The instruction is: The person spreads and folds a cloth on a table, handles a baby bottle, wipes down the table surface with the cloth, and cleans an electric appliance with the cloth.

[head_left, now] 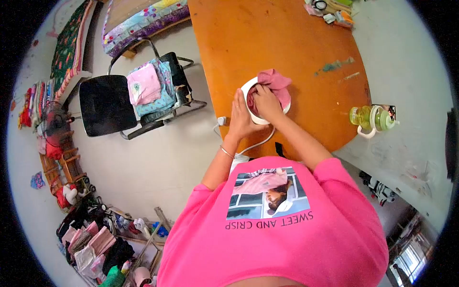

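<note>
A white round appliance [248, 89] with a white cord [258, 142] stands near the front edge of an orange table [282, 38]. A pink cloth [277, 83] is stuffed into its opening and spills over the far rim. My right hand [267, 103] presses down on the cloth inside the vessel. My left hand [240, 117], with a bangle at the wrist, lies flat against the appliance's left outer wall.
A green lidded cup with a white handle [372, 118] stands at the table's right edge. Small items [334, 12] lie at the table's far end. A black chair [138, 93] with folded clothes sits to the left. Clothes and clutter line the floor at left.
</note>
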A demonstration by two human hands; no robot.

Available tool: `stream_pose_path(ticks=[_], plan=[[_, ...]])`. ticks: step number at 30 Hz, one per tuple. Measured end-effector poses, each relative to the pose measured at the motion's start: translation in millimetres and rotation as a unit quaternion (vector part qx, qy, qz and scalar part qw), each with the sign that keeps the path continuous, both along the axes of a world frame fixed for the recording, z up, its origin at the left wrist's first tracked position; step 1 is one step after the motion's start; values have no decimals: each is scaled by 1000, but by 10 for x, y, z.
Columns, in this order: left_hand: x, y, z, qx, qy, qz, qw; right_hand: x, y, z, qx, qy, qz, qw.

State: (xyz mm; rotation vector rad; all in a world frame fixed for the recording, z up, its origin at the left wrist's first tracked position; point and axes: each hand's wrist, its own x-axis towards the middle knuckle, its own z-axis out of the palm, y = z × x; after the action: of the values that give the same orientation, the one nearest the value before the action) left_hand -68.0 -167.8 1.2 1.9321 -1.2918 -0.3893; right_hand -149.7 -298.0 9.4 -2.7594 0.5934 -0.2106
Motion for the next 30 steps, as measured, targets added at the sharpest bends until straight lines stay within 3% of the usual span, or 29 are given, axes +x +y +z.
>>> stream_pose_path(ticks=[1,2,3,6,7,9,10,11,13,14,17,18,19,21,23,26,30], plan=[[-7,14,9,-17,-2,10,1000,-1,19,3,24,-51,35,998],[-9,15,20,17,4,10,1000,-41,-15,28,111,-29,82,990],[0,11,6,16,5,12,1000,-51,-58,69,110,-27,84,990],[-47,29,-27,17,-1,23,1000,-103,-202,147,159,22,262,952],[-60,30,-32,20,-9,31,999,-122,-244,212,157,23,264,951],[-51,29,-28,22,-19,41,999,-144,-353,365,137,186,281,932],[-41,46,-21,17,-3,38,999,-125,-439,269,111,211,306,922],[-33,54,-15,12,13,34,999,-152,-535,280,110,213,306,921],[1,51,-4,26,8,25,999,-119,-641,572,112,283,131,943],[21,25,2,40,-1,17,999,-106,-579,582,15,207,111,972],[41,15,129,103,7,13,995,53,-404,565,-30,184,119,975],[55,-15,223,103,4,15,995,74,-322,596,28,108,158,981],[21,-44,330,105,-46,20,993,61,-327,425,30,107,159,981],[-34,-83,352,108,-94,20,990,11,-316,86,-50,-57,242,967],[-72,-160,256,105,-105,52,988,-51,-322,12,-42,0,223,974],[-103,-199,245,109,-110,74,985,47,-272,0,-68,164,28,984],[-141,-215,284,106,-107,95,984,107,-272,200,-19,259,11,966]])
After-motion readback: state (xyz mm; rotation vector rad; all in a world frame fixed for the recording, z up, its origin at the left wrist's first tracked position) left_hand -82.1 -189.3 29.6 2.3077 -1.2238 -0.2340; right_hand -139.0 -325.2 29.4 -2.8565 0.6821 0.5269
